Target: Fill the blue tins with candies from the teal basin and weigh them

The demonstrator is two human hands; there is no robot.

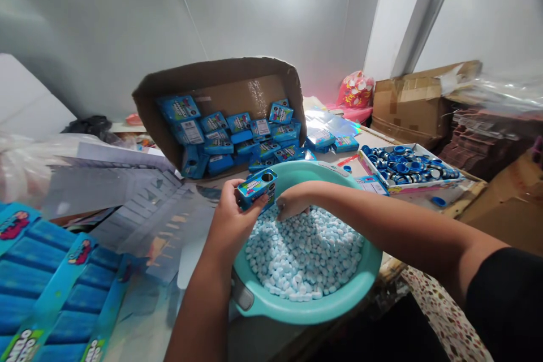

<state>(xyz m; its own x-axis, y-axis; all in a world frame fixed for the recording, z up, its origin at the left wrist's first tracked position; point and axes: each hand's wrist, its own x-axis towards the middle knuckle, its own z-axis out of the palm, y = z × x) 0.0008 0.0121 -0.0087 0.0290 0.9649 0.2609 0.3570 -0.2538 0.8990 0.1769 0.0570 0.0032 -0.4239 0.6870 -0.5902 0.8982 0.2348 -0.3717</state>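
Currently, the tin (253,188) is held above the far left part of the basin, near its rim. The tin is a small rectangular container with rounded edges, printed in bright blue with a label carrying white lettering. Its top panel has a round, uncapped opening at the right end with a dark interior, and the body is slightly tilted.

The left hand (236,208) is closed around the tin, with the thumb along the near side. The right hand (294,201) is partly curled, fingertips down among the tablets (309,251); whether it has gripped any cannot be told.

The tablets are small, pale blue and white, and fill much of the teal basin (305,313). Behind the basin, a cardboard carton (229,90) lies open toward the viewer, containing similar blue tins (240,123). To the right on the desk (413,199), a shallow tray (428,185) holds blue-and-silver caps (399,165). At the lower left are blue display packs (55,288) in rows
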